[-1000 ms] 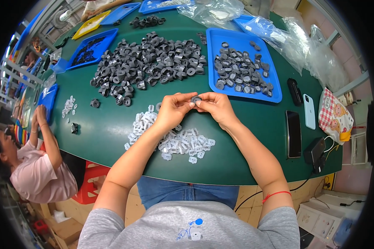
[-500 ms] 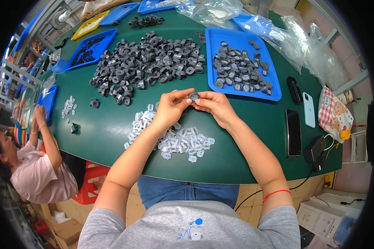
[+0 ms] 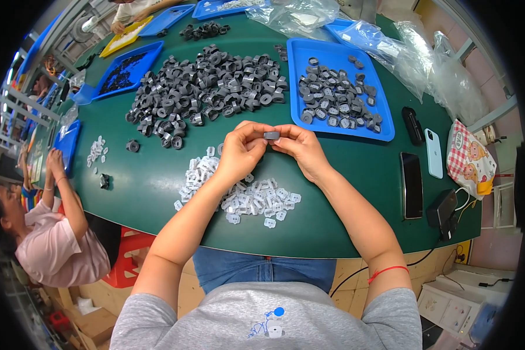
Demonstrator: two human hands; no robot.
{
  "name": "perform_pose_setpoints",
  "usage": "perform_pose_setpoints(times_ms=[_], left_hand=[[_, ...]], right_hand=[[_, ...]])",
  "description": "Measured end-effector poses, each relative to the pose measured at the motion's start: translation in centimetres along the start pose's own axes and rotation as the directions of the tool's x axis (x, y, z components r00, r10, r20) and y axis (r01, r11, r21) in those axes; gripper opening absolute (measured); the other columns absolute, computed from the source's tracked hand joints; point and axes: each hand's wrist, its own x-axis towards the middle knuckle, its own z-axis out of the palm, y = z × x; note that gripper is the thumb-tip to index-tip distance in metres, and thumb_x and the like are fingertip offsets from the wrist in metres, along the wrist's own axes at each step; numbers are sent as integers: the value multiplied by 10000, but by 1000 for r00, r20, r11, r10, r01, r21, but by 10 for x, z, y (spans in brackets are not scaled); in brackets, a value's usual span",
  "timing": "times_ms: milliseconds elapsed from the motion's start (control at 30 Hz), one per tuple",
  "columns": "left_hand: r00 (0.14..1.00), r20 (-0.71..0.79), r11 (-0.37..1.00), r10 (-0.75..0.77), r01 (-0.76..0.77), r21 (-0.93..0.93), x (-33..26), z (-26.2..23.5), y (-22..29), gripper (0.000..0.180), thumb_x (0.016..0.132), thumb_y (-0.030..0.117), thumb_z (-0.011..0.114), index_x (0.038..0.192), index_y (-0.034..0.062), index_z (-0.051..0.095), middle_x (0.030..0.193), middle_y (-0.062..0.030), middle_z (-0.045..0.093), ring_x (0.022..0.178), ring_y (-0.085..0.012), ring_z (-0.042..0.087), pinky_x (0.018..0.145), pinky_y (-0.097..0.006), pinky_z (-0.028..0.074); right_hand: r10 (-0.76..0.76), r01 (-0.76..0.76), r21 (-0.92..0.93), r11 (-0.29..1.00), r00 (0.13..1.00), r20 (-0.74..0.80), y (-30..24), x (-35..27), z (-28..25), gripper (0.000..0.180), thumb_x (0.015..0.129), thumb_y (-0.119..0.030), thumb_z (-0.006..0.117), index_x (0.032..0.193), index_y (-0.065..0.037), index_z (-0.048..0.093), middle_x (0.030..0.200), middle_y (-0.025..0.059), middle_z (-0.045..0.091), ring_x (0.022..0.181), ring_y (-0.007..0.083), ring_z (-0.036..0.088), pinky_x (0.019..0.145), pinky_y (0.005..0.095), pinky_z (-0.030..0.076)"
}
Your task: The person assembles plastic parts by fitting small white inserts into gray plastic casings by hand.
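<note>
Between my two hands I hold one dark grey round plastic part point(image 3: 271, 135), its side rim turned toward me. My left hand point(image 3: 244, 147) pinches it from the left, and my right hand point(image 3: 300, 149) grips its right side with thumb and fingers. Below the hands lies a heap of small whitish plastic pieces point(image 3: 254, 198), partly covered by my left forearm. Beyond the hands spreads a large pile of grey ring-shaped parts point(image 3: 210, 84). At the far right, a blue tray point(image 3: 373, 131) holds several grey round parts with pale pieces in them point(image 3: 338, 96).
A black phone point(image 3: 411, 185), a light blue phone point(image 3: 433, 154), a black case point(image 3: 413, 126) and a black adapter point(image 3: 442, 213) lie at right. Clear plastic bags point(image 3: 414, 64) cover the back right. A co-worker point(image 3: 58, 233) sits at left near a blue tray point(image 3: 68, 146).
The grey round part has tilted in my fingers, from its face showing to its side rim showing. At the far edge, another person's hand has come to the yellow tray.
</note>
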Motion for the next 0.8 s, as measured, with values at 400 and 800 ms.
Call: perform_pose_setpoints(times_ms=[400,800], left_hand=[[981,14,975,193,-193,113,0,-3,-1,342,691,-117,459,977,3,602,1053,-80,512,970,-153,539,793,-235,454],[992,46,992,116,-119,49,0,-1,7,372,730,-66,578,1091,-12,504,1117,-93,442,965,-184,543,860,-280,469]], right_hand=[[3,-6,94,996,999,38,-7,-4,5,381,814,-47,537,1172,36,437,962,98,566,813,135,586,749,240,488],[8,-8,41,999,1000,11,-3,-3,0,356,807,-54,539,1131,74,465,953,126,594,840,139,590,766,242,482]])
